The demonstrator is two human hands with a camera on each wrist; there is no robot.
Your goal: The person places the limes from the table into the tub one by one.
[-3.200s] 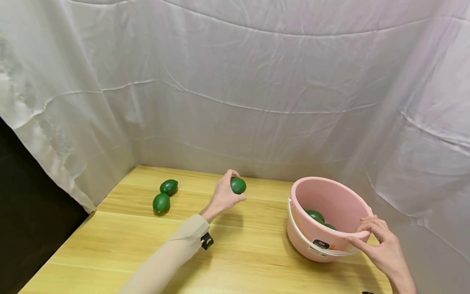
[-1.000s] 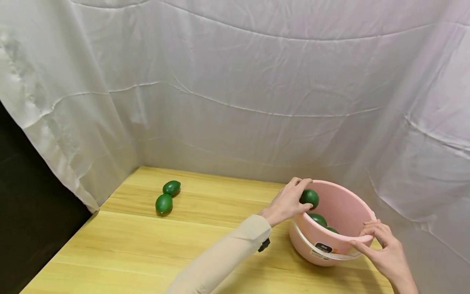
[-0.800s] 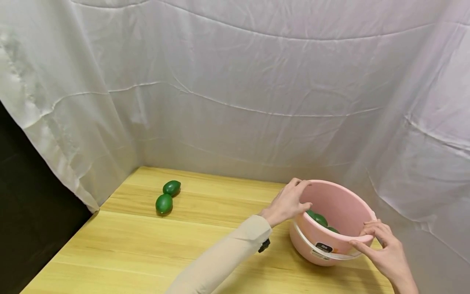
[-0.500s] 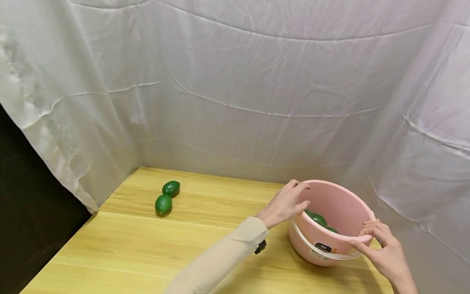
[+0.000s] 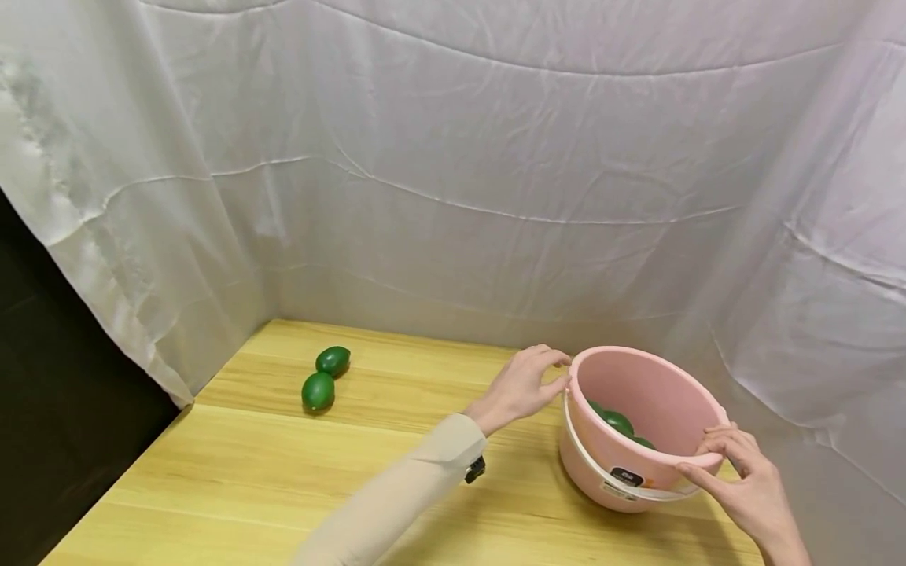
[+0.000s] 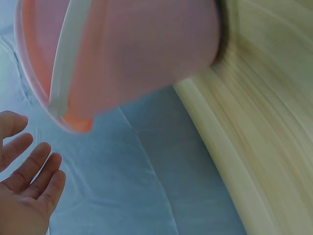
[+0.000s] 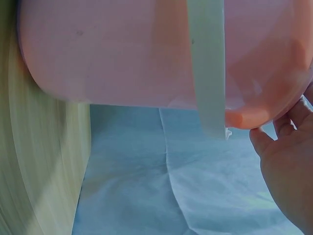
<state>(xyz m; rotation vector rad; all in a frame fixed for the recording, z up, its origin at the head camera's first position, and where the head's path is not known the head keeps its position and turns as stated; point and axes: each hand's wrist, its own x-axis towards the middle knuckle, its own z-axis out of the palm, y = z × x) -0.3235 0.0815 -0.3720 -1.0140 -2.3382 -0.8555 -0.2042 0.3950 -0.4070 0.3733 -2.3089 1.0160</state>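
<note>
My left hand (image 5: 520,385) is just outside the left rim of the pink bucket (image 5: 587,475) with nothing in it. In the left wrist view the fingers (image 6: 36,169) are spread and loosely bent, apart from the bucket wall. With thumb outside and fingers over the edge, my right hand (image 5: 746,479) grips the bucket's right rim; the right wrist view shows its thumb (image 7: 261,139) at the rim. Several green limes (image 5: 618,422) lie inside the bucket, partly hidden by its near wall. Two more, a far lime (image 5: 333,361) and a near lime (image 5: 318,391), lie together on the table's left side.
The wooden table (image 5: 233,479) has its back edge against a pale cloth curtain (image 5: 453,173) that also hangs at both sides. A white handle (image 5: 591,464) hangs down along the bucket's front. Dark space (image 5: 64,393) lies beyond the table's left edge.
My left hand carried a lime right to the bucket, let it drop inside, then drew back left past the rim. My right hand has kept its grip on the bucket.
</note>
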